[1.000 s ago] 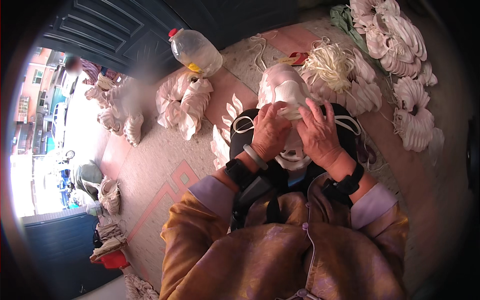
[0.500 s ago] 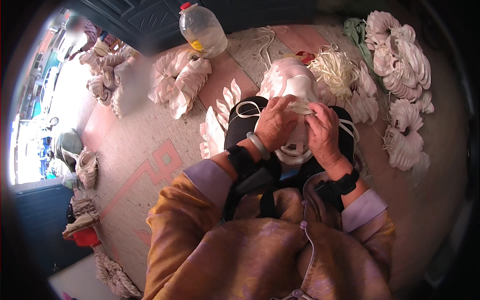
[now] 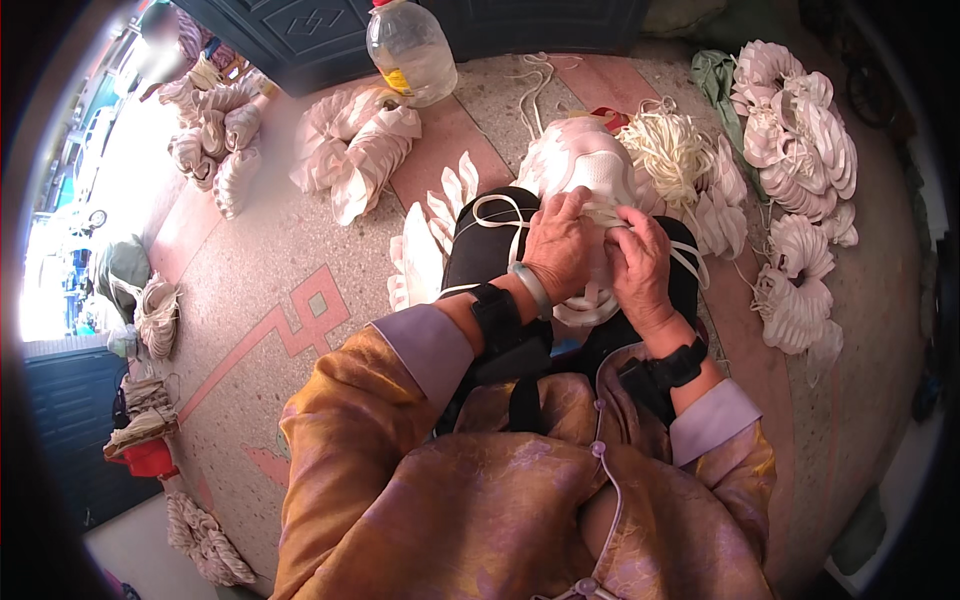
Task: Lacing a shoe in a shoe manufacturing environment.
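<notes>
A white-pink shoe upper (image 3: 575, 155) lies across my lap, its mesh tongue and rounded heel loop between my knees. Above it, my left hand (image 3: 558, 250) pinches at the lacing area, the fingertips closed around a cream shoelace. My right hand (image 3: 640, 265) is closed opposite, thumb and fingers pressed together on the same lace (image 3: 603, 216). One loose lace loop (image 3: 490, 200) hangs over the left knee, and another lace end (image 3: 690, 262) falls over the right knee. The fingers partly hide the eyelets.
A bundle of cream laces (image 3: 668, 155) lies beyond my right knee. Stacked uppers (image 3: 445, 225) stand by my left knee. More uppers lie in piles at the left (image 3: 365, 150) and right (image 3: 800, 130). A clear jug (image 3: 415, 60) stands by a dark door (image 3: 300, 35).
The whole view has shifted slightly. Both hands stay together over the shoe upper, with the left hand turned a little more over the lacing area.
</notes>
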`<move>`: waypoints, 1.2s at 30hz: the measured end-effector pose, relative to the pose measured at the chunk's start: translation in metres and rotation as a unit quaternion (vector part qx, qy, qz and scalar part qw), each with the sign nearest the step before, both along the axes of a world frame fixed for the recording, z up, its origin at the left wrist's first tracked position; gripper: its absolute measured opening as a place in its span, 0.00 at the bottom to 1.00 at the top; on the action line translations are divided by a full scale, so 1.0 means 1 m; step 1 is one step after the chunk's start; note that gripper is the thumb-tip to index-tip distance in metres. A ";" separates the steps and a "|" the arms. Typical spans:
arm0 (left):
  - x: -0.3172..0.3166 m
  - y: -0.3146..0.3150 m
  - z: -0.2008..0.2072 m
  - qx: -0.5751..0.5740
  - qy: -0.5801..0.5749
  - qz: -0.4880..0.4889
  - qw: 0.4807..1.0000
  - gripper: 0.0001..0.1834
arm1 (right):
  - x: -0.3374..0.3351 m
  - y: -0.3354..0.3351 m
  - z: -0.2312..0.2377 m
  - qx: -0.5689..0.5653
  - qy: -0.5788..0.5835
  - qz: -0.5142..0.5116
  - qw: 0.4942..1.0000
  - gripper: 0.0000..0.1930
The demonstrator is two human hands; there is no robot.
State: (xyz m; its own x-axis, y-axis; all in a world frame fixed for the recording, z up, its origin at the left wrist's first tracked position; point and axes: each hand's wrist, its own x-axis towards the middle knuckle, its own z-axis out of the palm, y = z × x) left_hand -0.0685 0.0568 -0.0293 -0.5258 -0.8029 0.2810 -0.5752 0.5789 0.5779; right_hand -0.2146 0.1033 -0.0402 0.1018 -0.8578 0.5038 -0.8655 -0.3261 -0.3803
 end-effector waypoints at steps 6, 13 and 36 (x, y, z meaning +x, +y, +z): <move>-0.001 0.002 -0.002 -0.017 -0.018 -0.012 1.000 0.07 | -0.002 -0.002 -0.007 0.010 -0.037 0.012 0.999 0.07; -0.013 0.003 -0.005 -0.038 -0.040 -0.001 0.998 0.07 | -0.006 -0.002 -0.010 -0.008 -0.043 -0.001 0.999 0.07; 0.036 0.006 0.014 -0.061 -0.045 -0.112 0.991 0.13 | -0.200 0.138 -0.042 -0.025 -0.427 -0.356 0.831 0.04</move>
